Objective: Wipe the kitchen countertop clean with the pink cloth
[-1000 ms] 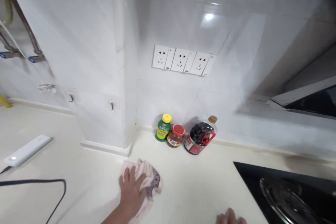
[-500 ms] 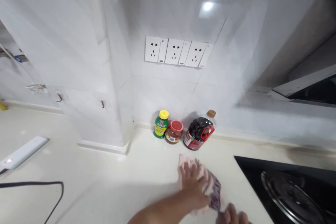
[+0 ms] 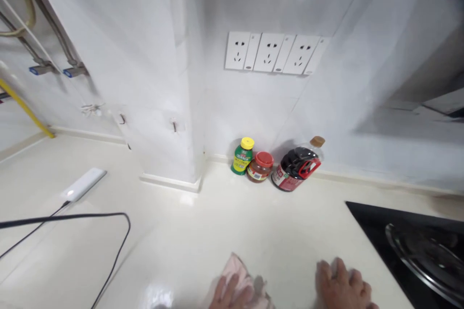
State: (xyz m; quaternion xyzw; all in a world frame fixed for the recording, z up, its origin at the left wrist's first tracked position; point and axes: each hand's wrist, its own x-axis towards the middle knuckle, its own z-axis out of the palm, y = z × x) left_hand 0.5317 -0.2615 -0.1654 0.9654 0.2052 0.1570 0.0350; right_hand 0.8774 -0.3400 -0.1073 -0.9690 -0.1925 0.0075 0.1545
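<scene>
At the bottom edge, my left hand (image 3: 229, 295) presses down on a crumpled pink cloth (image 3: 237, 270) lying on the pale countertop (image 3: 195, 236); the wrist is out of frame. To the right, my right hand (image 3: 344, 286) rests on the counter with its fingers a little apart and nothing in them. Against the wall stand a green bottle with a yellow cap (image 3: 242, 157), a jar with a red lid (image 3: 260, 166) and a large bottle of dark liquid (image 3: 295, 166) with a red handle. Neither hand touches these containers.
A black hob (image 3: 369, 217) with a glass lid (image 3: 424, 256) is at the right. On the left lie a white power strip (image 3: 85, 184) and a loose black cable (image 3: 123, 231). A wall pillar (image 3: 159, 82) juts out beside the sockets (image 3: 268, 53).
My left hand and the cloth have moved toward the counter's near side and left. My right hand shows more fully, apart from the cloth. The camera view has turned left.
</scene>
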